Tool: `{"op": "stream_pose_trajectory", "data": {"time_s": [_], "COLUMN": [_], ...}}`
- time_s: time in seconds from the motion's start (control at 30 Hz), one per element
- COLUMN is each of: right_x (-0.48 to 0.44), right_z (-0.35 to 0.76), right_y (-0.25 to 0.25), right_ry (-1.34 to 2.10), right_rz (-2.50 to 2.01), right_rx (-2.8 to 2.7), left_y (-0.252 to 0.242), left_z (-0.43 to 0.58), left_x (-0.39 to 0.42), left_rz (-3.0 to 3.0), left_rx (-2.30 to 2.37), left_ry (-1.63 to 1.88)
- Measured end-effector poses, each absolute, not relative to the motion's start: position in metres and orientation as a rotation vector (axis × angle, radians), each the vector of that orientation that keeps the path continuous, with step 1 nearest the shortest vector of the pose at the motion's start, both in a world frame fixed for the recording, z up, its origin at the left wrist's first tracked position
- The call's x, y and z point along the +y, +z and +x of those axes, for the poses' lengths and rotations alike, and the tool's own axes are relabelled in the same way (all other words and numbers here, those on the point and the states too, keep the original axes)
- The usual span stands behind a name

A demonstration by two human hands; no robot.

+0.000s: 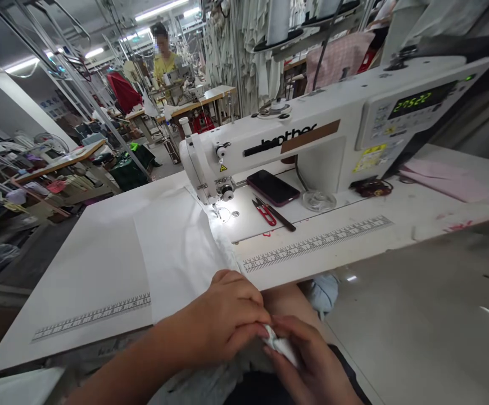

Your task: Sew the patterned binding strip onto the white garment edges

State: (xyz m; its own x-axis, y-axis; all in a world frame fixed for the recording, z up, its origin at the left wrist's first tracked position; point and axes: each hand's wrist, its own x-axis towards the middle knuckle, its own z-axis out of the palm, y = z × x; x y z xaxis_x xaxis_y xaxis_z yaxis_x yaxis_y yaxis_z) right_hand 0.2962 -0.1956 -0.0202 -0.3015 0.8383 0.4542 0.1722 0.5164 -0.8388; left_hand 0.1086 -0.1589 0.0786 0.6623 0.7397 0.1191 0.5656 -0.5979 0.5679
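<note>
My left hand (223,323) and my right hand (307,360) meet at the table's front edge, both pinched shut on a small folded end of white fabric (280,344). A larger piece of white cloth (177,247) lies flat on the table and runs up to the needle (216,211) of the white sewing machine (295,140). The cloth's near end drops over the edge toward my lap, under my hands.
Red thread snips (265,212), a dark pen-like tool (281,218) and a dark phone (273,187) lie on the machine bed. A printed ruler (316,243) runs along the table edge. Pink fabric (447,179) lies at right. Another person (164,56) works far behind.
</note>
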Motion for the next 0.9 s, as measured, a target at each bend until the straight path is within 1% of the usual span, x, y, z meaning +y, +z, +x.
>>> {"op": "stream_pose_trajectory", "data": {"time_s": [0.2,0.3,0.37,0.5,0.57,0.6,0.73,0.83,0.9], "right_x": [-0.199,-0.203,-0.204,-0.189,-0.173,-0.164,-0.136,-0.128,-0.127], "right_z": [0.299,0.305,0.311,0.322,0.322,0.320,0.312,0.310,0.313], "right_y": [-0.024,-0.024,-0.018,0.009,0.021,0.025,0.031,0.040,0.048], "right_ry": [0.731,0.740,0.821,1.184,1.206,1.120,0.520,0.368,0.249], "right_rz": [-0.897,-0.941,-0.899,-0.816,-0.685,-0.611,-0.365,-0.215,-0.184], "right_rx": [-1.813,-1.837,-1.873,-1.941,-2.038,-2.128,-2.419,-2.409,-2.383], "left_y": [0.086,0.091,0.092,0.092,0.090,0.089,0.078,0.065,0.054], "left_z": [0.105,0.105,0.105,0.103,0.100,0.099,0.093,0.094,0.095], "left_x": [-0.154,-0.154,-0.154,-0.152,-0.149,-0.147,-0.142,-0.143,-0.146], "left_rz": [2.382,2.393,2.401,2.339,2.242,2.175,1.737,1.478,1.544], "left_rx": [0.919,0.917,0.909,0.846,0.817,0.818,0.917,0.904,0.955], "left_ry": [0.363,0.337,0.346,0.378,0.417,0.440,0.579,0.702,0.823]}}
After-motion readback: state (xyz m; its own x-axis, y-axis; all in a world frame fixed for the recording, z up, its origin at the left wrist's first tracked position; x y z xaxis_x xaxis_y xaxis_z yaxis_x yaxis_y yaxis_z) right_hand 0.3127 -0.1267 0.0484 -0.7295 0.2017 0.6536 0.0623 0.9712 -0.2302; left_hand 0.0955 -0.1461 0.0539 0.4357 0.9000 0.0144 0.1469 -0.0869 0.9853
